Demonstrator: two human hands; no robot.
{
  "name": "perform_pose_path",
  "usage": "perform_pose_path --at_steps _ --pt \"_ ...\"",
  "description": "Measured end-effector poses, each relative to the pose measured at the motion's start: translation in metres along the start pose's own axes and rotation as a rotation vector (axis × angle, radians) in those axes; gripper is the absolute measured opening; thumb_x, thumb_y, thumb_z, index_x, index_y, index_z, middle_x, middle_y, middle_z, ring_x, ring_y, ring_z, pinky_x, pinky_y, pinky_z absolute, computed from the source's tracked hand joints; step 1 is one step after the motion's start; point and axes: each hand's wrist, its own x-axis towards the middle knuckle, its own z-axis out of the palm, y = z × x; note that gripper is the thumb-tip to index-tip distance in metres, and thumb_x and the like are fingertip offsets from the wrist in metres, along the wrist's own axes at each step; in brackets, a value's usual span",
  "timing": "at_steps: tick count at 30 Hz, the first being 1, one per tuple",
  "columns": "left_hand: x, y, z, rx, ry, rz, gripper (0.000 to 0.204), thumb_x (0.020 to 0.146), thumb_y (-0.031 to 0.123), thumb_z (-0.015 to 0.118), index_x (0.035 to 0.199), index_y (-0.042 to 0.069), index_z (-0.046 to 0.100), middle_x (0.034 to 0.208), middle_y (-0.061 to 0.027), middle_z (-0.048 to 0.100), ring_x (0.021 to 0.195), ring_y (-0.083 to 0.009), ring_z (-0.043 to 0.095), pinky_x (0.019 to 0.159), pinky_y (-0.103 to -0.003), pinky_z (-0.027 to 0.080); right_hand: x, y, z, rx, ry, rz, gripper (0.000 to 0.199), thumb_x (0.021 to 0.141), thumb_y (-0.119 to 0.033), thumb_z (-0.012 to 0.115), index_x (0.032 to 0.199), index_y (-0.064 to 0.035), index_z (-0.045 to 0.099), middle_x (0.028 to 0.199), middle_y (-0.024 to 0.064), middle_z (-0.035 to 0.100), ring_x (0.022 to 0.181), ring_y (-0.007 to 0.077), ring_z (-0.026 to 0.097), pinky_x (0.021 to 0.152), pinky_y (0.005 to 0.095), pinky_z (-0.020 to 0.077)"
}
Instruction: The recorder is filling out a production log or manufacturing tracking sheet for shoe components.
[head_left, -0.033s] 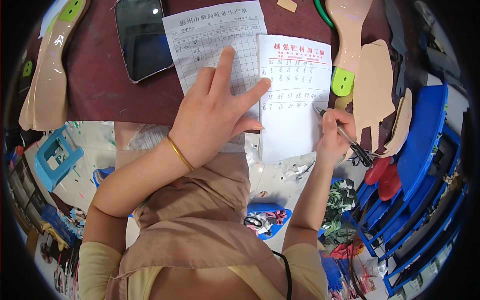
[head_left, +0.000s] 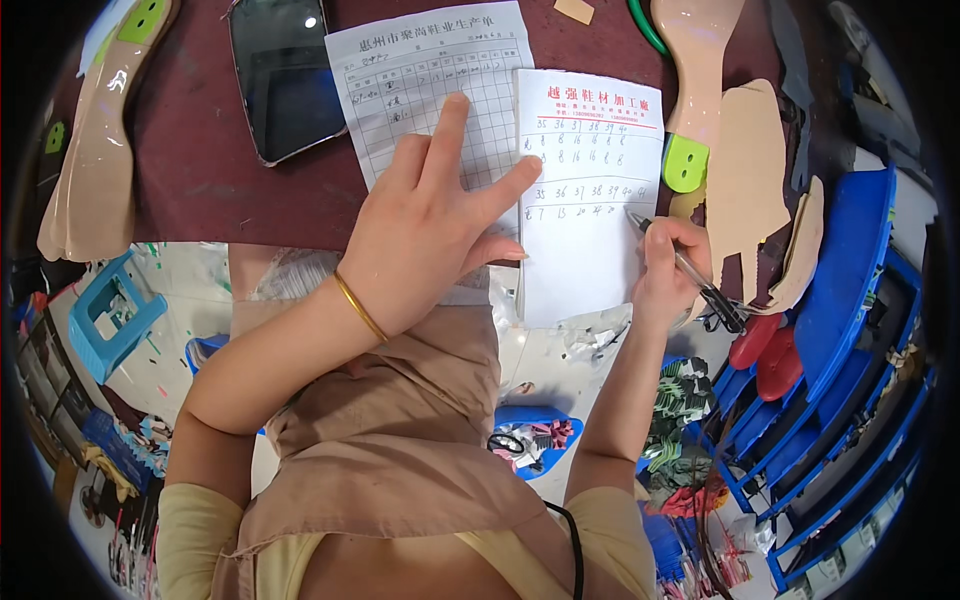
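Note:
My right hand (head_left: 672, 272) grips a black-and-clear pen (head_left: 706, 285), its tip touching a white notepad (head_left: 575, 270) beside the end of a handwritten row. Red print heads the pad, and rows of handwriting fill its upper half. My left hand (head_left: 430, 215) lies with fingers spread, a gold bangle on the wrist. One fingertip presses on a gridded paper form (head_left: 420, 50), another rests at the pad's left edge. The form lies partly beneath that hand, and the pad overlaps its right side.
A dark smartphone (head_left: 285, 80) lies left of the form on the maroon table (head_left: 200, 190). Tan insole-shaped pieces (head_left: 90, 190) are stacked at the left; more tan pieces (head_left: 740, 180) lie at the right. A blue rack (head_left: 840, 300) stands at the right, a blue stool (head_left: 115, 315) on the floor.

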Motion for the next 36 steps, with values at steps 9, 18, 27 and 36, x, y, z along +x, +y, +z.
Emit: perform_pose_path --at_steps 9,18,27,36 --pt "0.000 -0.001 0.000 0.016 0.004 0.012 0.064 0.066 0.044 0.070 0.127 0.031 0.053 0.135 -0.0234 0.034 0.089 -0.0307 0.044 0.083 -0.036 0.045 -0.001 0.004 -0.002 -0.072 0.016 -0.012 0.011 0.079 -0.007 0.068 0.081 -0.0004 0.058 0.077 0.0051 0.061 0.066 0.0083 0.050 0.061 0.0239 0.0420" --pt "0.000 -0.001 -0.002 0.058 0.031 0.039 0.064 0.064 0.042 0.073 0.123 0.027 0.056 0.133 -0.0244 0.035 0.089 -0.0283 0.045 0.079 -0.032 0.047 0.000 -0.003 0.002 -0.014 0.039 -0.009 0.011 0.081 -0.007 0.065 0.081 -0.0001 0.056 0.071 0.0050 0.058 0.060 0.0079 0.048 0.055 0.0220 0.0393" --pt "0.000 0.000 -0.001 0.058 0.040 0.043 0.065 0.063 0.040 0.074 0.124 0.027 0.056 0.133 -0.0247 0.035 0.089 -0.0287 0.045 0.081 -0.033 0.047 -0.001 -0.002 0.006 -0.045 0.165 0.040 0.010 0.081 -0.005 0.063 0.083 0.0001 0.055 0.072 0.0041 0.056 0.059 0.0066 0.046 0.054 0.0210 0.0377" --pt "-0.001 0.000 0.002 -0.007 0.018 0.008 0.065 0.067 0.046 0.069 0.128 0.033 0.052 0.137 -0.0232 0.033 0.090 -0.0320 0.044 0.086 -0.038 0.044 0.001 0.008 -0.005 0.025 0.135 -0.019 0.008 0.077 0.004 0.060 0.081 -0.0002 0.054 0.070 0.0028 0.054 0.057 0.0060 0.042 0.052 0.0211 0.0363"
